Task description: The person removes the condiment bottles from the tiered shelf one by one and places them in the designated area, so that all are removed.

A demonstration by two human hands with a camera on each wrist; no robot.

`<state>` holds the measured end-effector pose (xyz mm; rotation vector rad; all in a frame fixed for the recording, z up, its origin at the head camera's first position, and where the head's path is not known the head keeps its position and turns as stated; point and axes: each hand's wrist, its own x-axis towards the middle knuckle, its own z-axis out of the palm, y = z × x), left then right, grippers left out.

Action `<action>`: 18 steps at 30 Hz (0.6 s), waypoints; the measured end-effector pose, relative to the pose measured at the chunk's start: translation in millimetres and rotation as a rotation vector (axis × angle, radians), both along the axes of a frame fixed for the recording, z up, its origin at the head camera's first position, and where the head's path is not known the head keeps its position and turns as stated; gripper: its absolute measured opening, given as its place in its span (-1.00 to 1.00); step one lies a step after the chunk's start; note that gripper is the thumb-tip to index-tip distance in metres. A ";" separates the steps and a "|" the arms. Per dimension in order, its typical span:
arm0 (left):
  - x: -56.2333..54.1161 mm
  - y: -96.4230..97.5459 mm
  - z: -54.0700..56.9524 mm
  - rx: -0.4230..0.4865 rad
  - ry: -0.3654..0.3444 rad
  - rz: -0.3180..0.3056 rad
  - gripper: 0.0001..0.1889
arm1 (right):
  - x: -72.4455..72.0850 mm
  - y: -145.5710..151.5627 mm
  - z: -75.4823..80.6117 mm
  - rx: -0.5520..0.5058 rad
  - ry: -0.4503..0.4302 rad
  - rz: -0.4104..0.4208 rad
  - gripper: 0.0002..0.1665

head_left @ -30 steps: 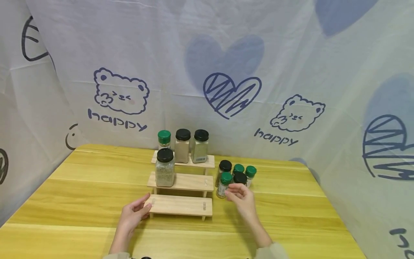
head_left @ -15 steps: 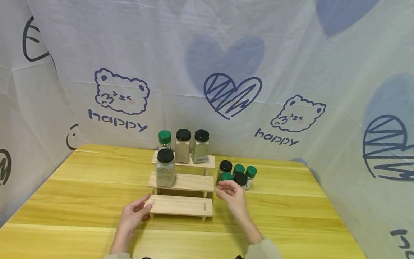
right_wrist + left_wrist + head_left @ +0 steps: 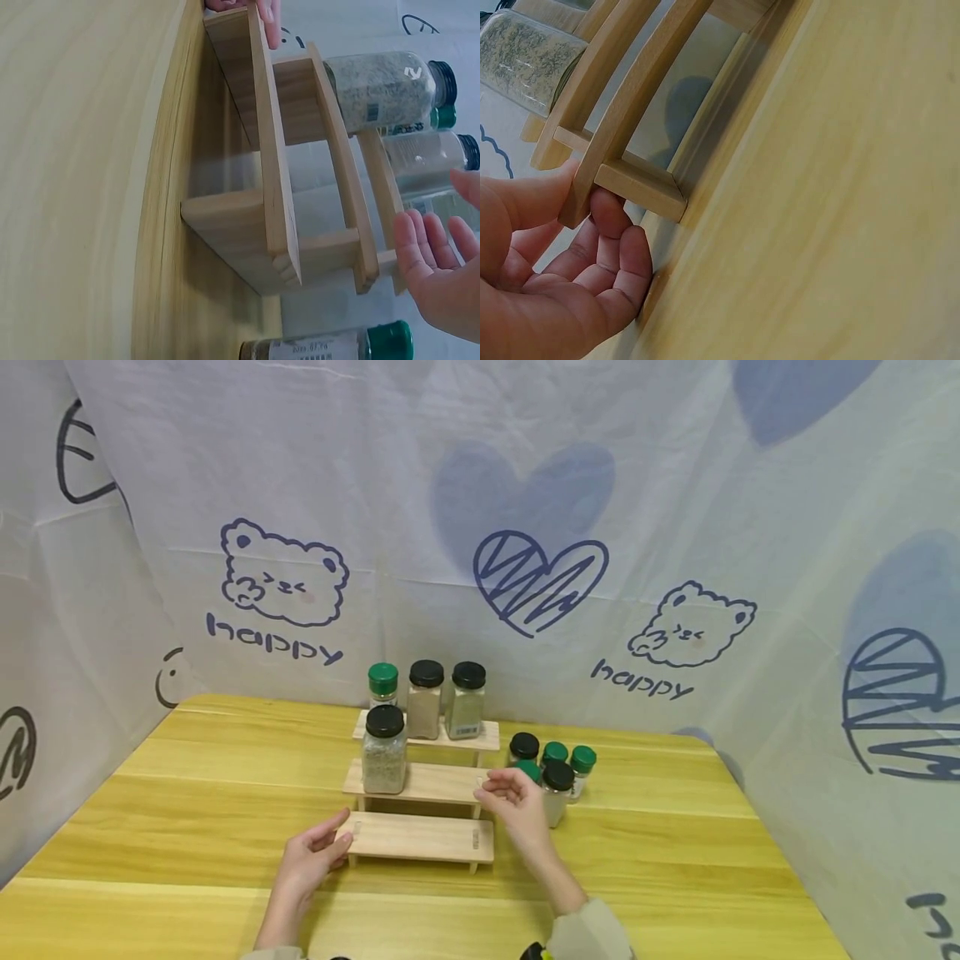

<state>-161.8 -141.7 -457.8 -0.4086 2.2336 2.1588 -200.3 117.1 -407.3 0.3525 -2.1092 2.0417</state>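
Note:
A three-tier wooden spice rack (image 3: 420, 837) stands on the table. My left hand (image 3: 309, 864) pinches the left end of its lowest shelf; the left wrist view shows the thumb above the board and a finger curled beneath. A black-capped jar of dried herbs (image 3: 384, 764) sits at the left of the middle shelf. Along the top shelf are a green-capped bottle (image 3: 382, 681) and two black-capped jars (image 3: 424, 706). My right hand (image 3: 521, 810) hovers by the middle shelf's right end, fingers loosely bent and holding nothing, as the right wrist view confirms.
Right of the rack several spice bottles cluster, with black caps (image 3: 557, 774) and green caps (image 3: 582, 758); my right hand partly covers one. A green-capped bottle (image 3: 322, 346) shows low in the right wrist view. Behind the table (image 3: 675, 860) hangs a patterned white cloth (image 3: 420, 460).
My right hand has moved left, from the front of the bottle cluster to the right end of the middle shelf. The left hand, the rack and its jars stay put.

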 end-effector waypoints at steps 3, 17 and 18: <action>0.0 0.0 -0.1 0.000 -0.002 -0.002 -0.57 | -2.1 -5.7 0.4 0.006 0.003 0.013 -0.62; 0.2 -0.3 -0.2 -0.004 0.004 -0.016 -0.56 | -10.7 -32.8 4.2 0.048 0.027 0.069 -0.59; 0.3 -0.4 -0.1 -0.006 0.002 -0.017 -0.56 | -11.3 -34.4 3.6 0.055 0.039 0.072 -0.59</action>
